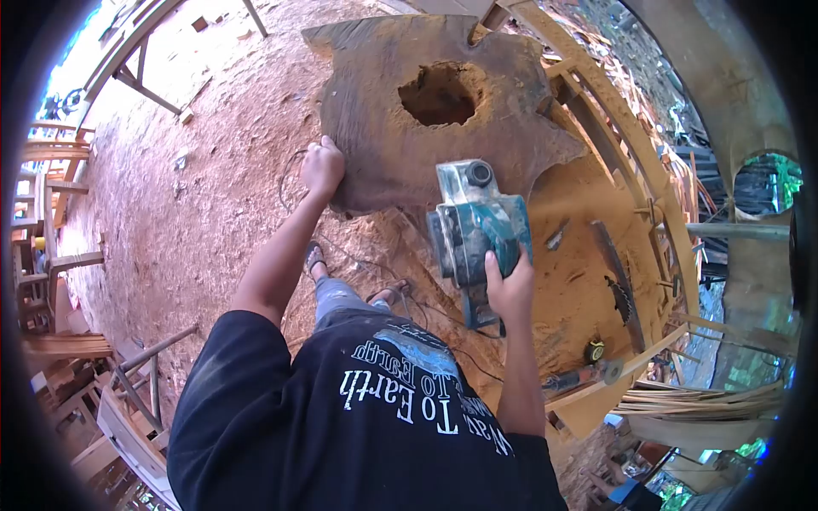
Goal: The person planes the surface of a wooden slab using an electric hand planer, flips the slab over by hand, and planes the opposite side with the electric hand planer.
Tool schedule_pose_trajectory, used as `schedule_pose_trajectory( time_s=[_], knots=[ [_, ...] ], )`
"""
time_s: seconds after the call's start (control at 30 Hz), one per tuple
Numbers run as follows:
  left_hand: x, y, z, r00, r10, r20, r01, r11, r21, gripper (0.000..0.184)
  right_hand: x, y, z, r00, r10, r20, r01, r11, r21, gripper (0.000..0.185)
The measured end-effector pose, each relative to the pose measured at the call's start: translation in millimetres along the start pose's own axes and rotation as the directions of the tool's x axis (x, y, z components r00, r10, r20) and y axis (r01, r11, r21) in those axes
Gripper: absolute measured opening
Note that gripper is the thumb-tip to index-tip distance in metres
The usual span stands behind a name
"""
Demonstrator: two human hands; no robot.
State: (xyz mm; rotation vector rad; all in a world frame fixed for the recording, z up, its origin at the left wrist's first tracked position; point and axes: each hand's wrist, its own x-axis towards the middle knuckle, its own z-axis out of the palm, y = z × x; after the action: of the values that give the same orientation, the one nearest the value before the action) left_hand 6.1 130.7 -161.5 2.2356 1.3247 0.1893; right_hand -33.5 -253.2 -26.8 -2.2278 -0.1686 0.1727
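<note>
A broad, dark wooden slab (366, 102) with an irregular outline and a ragged hole through it lies in front of me. My left hand (322, 168) is closed on the slab's near left edge, its fingertips partly hidden. In my right hand (511, 285) is the rear handle of a teal and grey power tool that looks like a belt sander (464, 230), dusted over. The sander sits at the slab's near right edge; whether its underside touches the wood is hidden. Orange-brown dust coats the wood around the hole.
Right of the slab, a dusty surface (571, 221) bears a long dark piece with a toothed edge (624, 298), a tape measure (595, 351) and an angle grinder (579, 376). A cord (341, 251) trails near my feet. Wooden frames (72, 187) stand at left.
</note>
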Motion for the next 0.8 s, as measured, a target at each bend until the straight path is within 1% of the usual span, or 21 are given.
schedule_pose_trajectory(
  time_s=[0.1, 0.2, 0.23, 0.27, 0.3, 0.33, 0.37, 0.4, 0.5, 0.53, 0.57, 0.7, 0.8],
  knots=[
    [6.1, -6.3, 3.8, 1.0, 0.015, -0.014, -0.015, 1.0, 0.01, 0.062, 14.4, -1.4, 4.5, 0.996, -0.078, -0.033, 0.076, 0.996, -0.042, 0.044],
    [9.1, -7.2, 4.9, 0.999, 0.052, 0.011, -0.052, 0.998, 0.017, 0.061, 20.7, -0.2, 8.9, 0.987, -0.142, -0.08, 0.137, 0.989, -0.054, 0.051],
    [8.5, -8.2, 3.6, 0.998, 0.066, 0.025, -0.067, 0.998, 0.022, 0.061, 14.7, 1.0, 8.0, 0.991, -0.117, -0.061, 0.115, 0.993, -0.039, 0.05],
    [9.4, -7.5, 2.5, 0.998, 0.045, 0.045, -0.046, 0.998, 0.04, 0.061, 11.7, -0.4, 7.3, 0.994, -0.099, -0.043, 0.098, 0.995, -0.023, 0.049],
    [6.8, -5.0, -2.9, 0.996, 0.083, 0.028, -0.085, 0.995, 0.049, 0.061, 10.4, -1.3, 7.5, 0.996, -0.088, -0.024, 0.087, 0.996, -0.004, 0.049],
    [2.9, -2.1, -9.4, 0.993, 0.117, 0.01, -0.117, 0.991, 0.057, 0.061, -0.1, 6.0, 8.2, 0.996, -0.083, -0.028, 0.084, 0.995, 0.044, 0.044],
    [-3.4, -4.7, -8.5, 0.99, 0.14, -0.003, -0.139, 0.988, 0.063, 0.061, -15.5, 7.4, 2.6, 0.998, -0.069, -0.009, 0.07, 0.997, 0.044, 0.043],
    [11.4, -17.7, 8.3, 0.995, 0.098, -0.007, -0.098, 0.995, 0.026, 0.068, -34.5, 7.3, -5.7, 0.999, -0.051, 0.015, 0.051, 0.998, 0.038, 0.041],
    [8.7, -12.7, 3.7, 0.997, 0.058, 0.059, -0.06, 0.998, 0.033, 0.063, -89.1, 16.9, -29.1, 0.996, 0.059, 0.07, -0.06, 0.998, 0.018, 0.037],
    [6.8, -8.0, 3.0, 0.999, 0.021, 0.038, -0.023, 0.999, 0.032, 0.063, -102.9, 23.7, -33.9, 0.996, 0.065, 0.068, -0.066, 0.998, 0.007, 0.037],
    [6.5, -7.2, 2.9, 0.999, 0.019, 0.03, -0.02, 0.999, 0.03, 0.064, -114.2, 33.2, -38.1, 0.996, 0.069, 0.065, -0.069, 0.998, -0.003, 0.036],
    [2.3, -1.9, 1.7, 1.0, 0.008, 0.014, -0.008, 1.0, 0.026, 0.066, -105.0, 26.7, -40.1, 0.994, 0.078, 0.079, -0.075, 0.996, -0.042, 0.034],
    [0.4, 2.1, -3.1, 1.0, -0.004, 0.023, 0.004, 0.999, 0.035, 0.065, -81.4, 11.8, -28.7, 0.983, 0.138, 0.124, -0.144, 0.989, 0.042, 0.033]
  ],
)
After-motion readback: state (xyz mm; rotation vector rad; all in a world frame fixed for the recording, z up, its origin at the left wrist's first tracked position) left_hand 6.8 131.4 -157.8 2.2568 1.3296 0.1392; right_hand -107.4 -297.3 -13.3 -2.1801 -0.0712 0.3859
